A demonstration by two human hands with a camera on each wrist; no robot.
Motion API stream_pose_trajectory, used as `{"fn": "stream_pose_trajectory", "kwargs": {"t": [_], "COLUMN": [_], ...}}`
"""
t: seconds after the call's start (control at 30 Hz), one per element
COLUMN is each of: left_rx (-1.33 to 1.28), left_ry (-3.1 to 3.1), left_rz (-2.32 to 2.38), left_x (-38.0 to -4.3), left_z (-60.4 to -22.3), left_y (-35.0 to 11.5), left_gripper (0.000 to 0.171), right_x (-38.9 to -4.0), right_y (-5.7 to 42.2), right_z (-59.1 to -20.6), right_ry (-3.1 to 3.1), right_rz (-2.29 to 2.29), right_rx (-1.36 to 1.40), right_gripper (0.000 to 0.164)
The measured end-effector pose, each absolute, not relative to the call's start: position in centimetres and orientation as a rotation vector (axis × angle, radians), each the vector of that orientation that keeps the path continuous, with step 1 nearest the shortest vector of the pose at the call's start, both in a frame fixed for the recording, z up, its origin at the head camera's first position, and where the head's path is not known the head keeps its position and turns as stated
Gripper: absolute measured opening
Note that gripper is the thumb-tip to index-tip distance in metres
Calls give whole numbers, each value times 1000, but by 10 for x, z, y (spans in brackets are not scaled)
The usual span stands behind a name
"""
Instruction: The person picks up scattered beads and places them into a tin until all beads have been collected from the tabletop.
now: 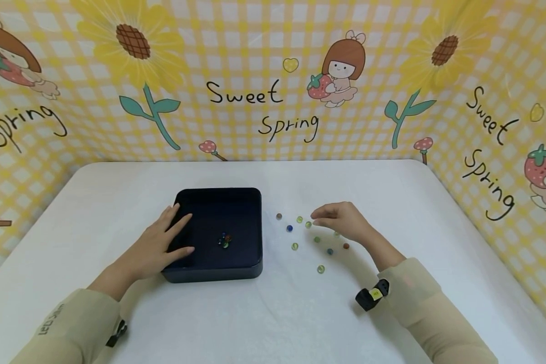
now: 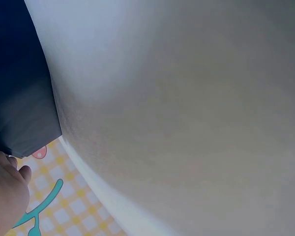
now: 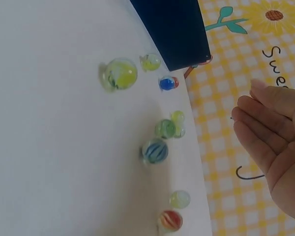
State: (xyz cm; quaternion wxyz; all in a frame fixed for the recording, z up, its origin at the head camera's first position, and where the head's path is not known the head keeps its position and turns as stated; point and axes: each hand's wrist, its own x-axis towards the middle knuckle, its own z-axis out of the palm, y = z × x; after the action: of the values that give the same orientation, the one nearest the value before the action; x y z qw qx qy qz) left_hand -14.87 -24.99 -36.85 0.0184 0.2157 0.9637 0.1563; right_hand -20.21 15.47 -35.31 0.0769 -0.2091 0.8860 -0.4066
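My left hand (image 1: 152, 247) rests on the left rim of a dark navy square tray (image 1: 216, 205), its fingers spread and reaching over the edge. Inside the tray lies a small cluster of marbles (image 1: 225, 240). To the right of it, several glass marbles are scattered on the white table, among them a dark blue one (image 1: 289, 228), a blue-striped one (image 3: 155, 151) and a red-striped one (image 3: 170, 221). Above these hovers my right hand (image 1: 343, 221), fingers loosely bent and thumb close to them; I see nothing held. Part of the tray (image 2: 24, 108) shows in the left wrist view.
The white table (image 1: 236, 323) ends at a yellow checked cloth backdrop (image 1: 236, 50) behind and at the sides. A yellow-green marble (image 1: 320, 269) lies nearest the front, and a brownish one (image 1: 279, 216) sits close to the tray's right wall.
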Motion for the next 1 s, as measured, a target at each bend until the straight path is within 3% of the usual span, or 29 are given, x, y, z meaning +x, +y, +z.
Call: {"fn": "stream_pose_trajectory", "kwargs": {"t": [1.0], "left_rx": [648], "left_ry": [2976], "left_rz": [498], "left_x": [-149], "left_z": [-369], "left_y": [-251], "left_gripper": [76], "right_x": [-185], "right_y": [207], "right_z": [-380], "right_ry": [2618], "right_rz": [-1159], "right_rx": [-445], "right_gripper": [19]}}
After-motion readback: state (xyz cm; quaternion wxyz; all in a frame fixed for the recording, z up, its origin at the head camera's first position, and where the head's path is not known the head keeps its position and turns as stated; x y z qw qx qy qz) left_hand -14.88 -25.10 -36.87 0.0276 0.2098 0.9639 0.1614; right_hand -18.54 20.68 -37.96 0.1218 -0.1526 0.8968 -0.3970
